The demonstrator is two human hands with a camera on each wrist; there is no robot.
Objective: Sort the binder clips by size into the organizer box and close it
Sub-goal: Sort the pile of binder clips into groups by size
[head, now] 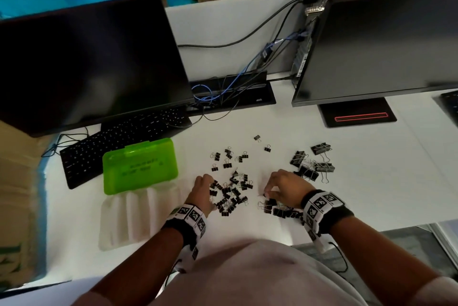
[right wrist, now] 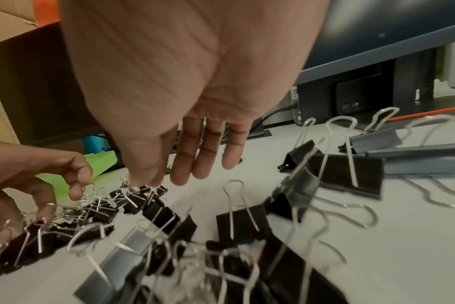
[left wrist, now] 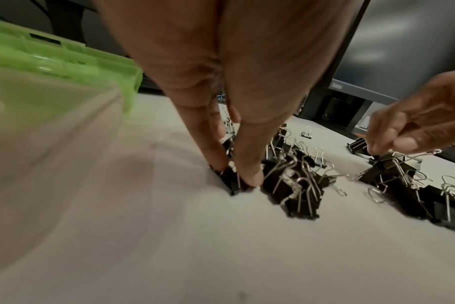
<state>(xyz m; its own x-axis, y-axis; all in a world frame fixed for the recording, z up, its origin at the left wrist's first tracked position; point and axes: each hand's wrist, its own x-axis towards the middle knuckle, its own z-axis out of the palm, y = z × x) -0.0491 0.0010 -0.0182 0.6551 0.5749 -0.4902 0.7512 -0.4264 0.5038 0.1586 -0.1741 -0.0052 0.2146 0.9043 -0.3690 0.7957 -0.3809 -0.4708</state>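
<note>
Two grips on clips (head: pixel 229 196) | L (head: pixel 203 188) pinches | R (head: pixel 280 185) pinches

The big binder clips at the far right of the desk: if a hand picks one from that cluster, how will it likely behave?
The large binder clips look like rigid folded metal, so probably stiff and fairly heavy for their size. Their long wire handles overlap neighbours, so one lifted may snag and drag another. The wedge bodies lie flat on the desk, so rolling seems unlikely.
</note>
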